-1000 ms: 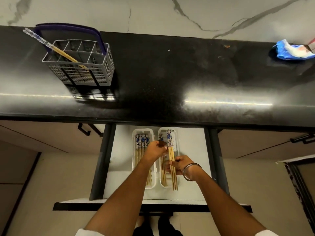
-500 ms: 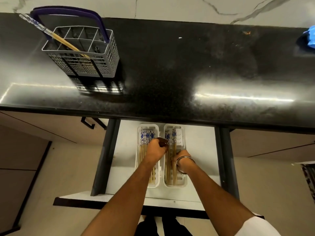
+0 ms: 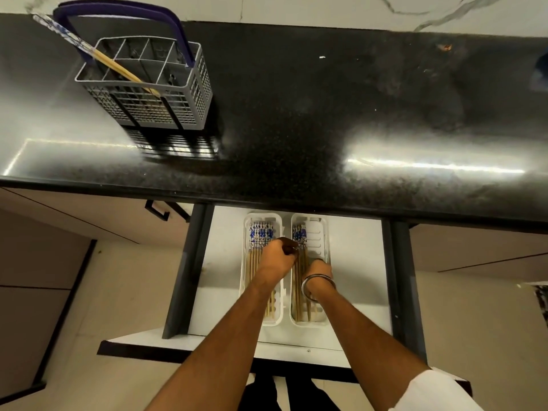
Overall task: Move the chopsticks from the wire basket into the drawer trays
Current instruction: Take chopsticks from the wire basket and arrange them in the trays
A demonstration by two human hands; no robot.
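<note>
Worktop point(image 3: 296, 120): black, glossy — wire basket point(image 3: 148, 84) at left holds two chopsticks point(image 3: 98, 56).
Drawer point(image 3: 355, 262): open; both trays point(image 3: 323, 232) hold chopsticks.
Hands: left hand point(image 3: 277, 258) and right hand point(image 3: 318, 269) over the trays — fingers' state: cannot tell.
Change: right hand has moved deeper into the right tray.

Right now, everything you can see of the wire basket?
The wire basket is grey, a mesh-walled caddy with a gridded top of open compartments and a dark blue hoop handle. It stands upright on the black countertop, far left. One pair of chopsticks leans out of it, toward the left. Nothing else touches it.
</note>
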